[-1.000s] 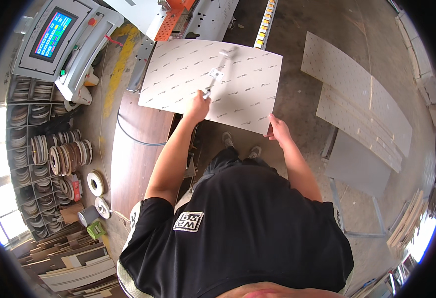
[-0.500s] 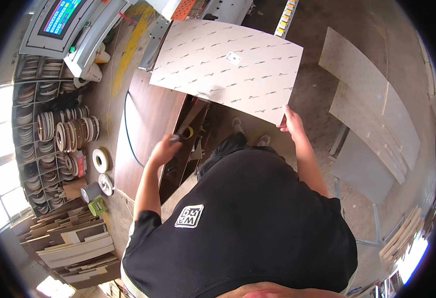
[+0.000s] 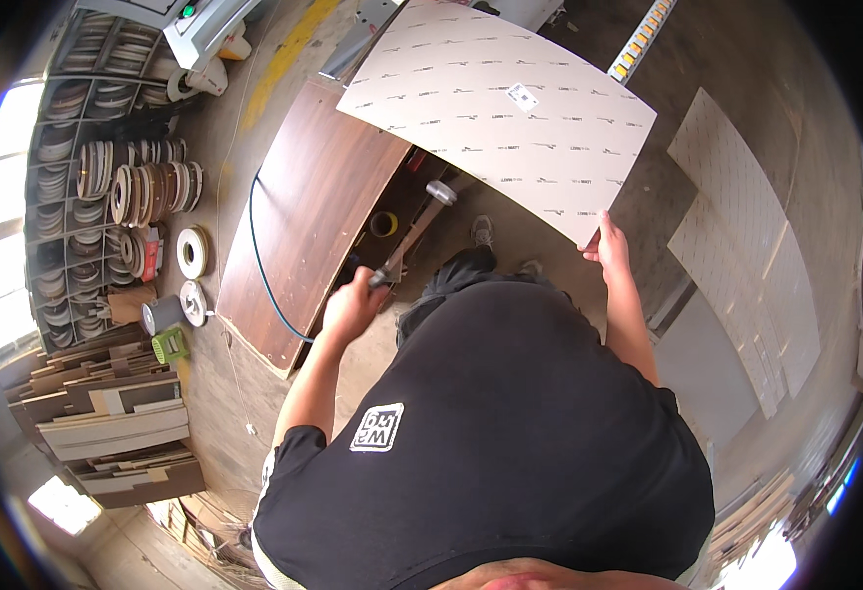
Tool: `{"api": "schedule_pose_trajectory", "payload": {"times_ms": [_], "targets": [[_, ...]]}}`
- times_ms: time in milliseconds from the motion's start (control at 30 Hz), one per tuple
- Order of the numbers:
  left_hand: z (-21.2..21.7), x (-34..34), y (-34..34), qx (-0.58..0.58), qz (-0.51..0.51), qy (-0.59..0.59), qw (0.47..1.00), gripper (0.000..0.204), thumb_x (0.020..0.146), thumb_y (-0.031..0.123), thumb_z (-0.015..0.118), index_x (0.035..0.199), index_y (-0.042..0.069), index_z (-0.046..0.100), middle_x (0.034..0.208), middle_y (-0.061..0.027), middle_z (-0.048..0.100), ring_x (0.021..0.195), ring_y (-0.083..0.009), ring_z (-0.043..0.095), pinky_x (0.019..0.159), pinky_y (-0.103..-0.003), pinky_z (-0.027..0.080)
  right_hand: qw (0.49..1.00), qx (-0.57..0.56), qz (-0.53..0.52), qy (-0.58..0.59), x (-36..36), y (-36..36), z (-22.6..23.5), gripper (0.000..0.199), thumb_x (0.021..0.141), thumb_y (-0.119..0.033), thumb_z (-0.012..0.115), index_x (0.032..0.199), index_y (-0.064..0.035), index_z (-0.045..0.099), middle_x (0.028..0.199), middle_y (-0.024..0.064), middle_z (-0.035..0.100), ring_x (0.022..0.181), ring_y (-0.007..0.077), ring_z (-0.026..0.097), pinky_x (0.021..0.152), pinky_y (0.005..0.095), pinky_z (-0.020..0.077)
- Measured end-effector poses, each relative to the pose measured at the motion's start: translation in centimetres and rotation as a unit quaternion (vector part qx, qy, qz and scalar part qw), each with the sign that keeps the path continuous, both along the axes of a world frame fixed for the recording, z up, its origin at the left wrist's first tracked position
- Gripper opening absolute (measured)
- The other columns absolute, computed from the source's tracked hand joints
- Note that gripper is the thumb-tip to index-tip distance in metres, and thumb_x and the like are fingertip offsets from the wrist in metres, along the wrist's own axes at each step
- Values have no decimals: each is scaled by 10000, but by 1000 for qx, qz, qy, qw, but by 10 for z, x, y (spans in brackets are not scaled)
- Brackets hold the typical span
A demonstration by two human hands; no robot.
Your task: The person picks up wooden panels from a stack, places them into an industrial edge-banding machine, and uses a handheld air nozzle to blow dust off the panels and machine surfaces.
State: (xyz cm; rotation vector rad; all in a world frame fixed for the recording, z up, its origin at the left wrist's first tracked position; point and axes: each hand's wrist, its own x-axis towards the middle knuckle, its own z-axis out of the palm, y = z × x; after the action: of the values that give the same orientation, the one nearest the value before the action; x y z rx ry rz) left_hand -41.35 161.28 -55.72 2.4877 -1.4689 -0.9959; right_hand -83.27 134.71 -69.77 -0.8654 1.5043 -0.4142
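My left hand [image 3: 351, 307] is closed round the dark grip of a hammer [image 3: 414, 237]. The hammer slants up and away, its metal head in the air just short of a large pale panel. My right hand [image 3: 610, 252] pinches the near right corner of that panel [image 3: 490, 98], thumb on top and fingers beneath. Rows of small print and a white label cover the panel's upper face. Its far left part rests over a machine and the end of a brown wood-topped cabinet; the near edge overhangs the floor.
A blue hose [image 3: 262, 258] lies across the brown cabinet top [image 3: 318, 197]. A roll of yellow tape [image 3: 383, 224] sits in its open side. At left stand racks of edge-banding rolls [image 3: 156, 193] and stacked board offcuts [image 3: 107, 418]. More large panels [image 3: 736, 236] are at right; a roller rail [image 3: 641, 41] extends ahead.
The hammer's head has come up into plain view as my left hand shifted slightly right and nearer. In the picture, the panel and my right hand sit farther right; the view has turned.
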Motion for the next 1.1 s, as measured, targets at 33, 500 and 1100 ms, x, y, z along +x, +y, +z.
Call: {"api": "schedule_pose_trajectory", "payload": {"times_ms": [33, 500, 1100], "targets": [[-10, 7, 1, -37, 51, -31, 998, 345, 962, 357, 647, 1107, 82, 497, 833, -244, 700, 822, -463, 675, 691, -563, 516, 1000, -2, -2, -2, 2, 0, 2, 607, 1032, -596, 448, 1119, -43, 683, 854, 74, 718, 701, 181, 713, 596, 307, 560], [14, -28, -5, 80, -156, 40, 984, 359, 951, 386, 630, 1165, 119, 525, 821, -230, 700, 801, -451, 681, 711, -547, 526, 999, -3, -9, 42, 9, -1, 7, 617, 1018, -611, 466, 1124, -42, 681, 871, 82, 715, 718, 184, 712, 604, 313, 565], [-107, 85, -83, -216, 494, 360, 762, 200, 1027, 256, 583, 981, 118, 447, 644, -22, 482, 425, -125, 441, 371, -277, 325, 997, 1, -70, -23, 16, 3, 30, 606, 974, -646, 527, 1047, -64, 676, 737, 32, 651, 553, 137, 606, 465, 297, 524]]}}
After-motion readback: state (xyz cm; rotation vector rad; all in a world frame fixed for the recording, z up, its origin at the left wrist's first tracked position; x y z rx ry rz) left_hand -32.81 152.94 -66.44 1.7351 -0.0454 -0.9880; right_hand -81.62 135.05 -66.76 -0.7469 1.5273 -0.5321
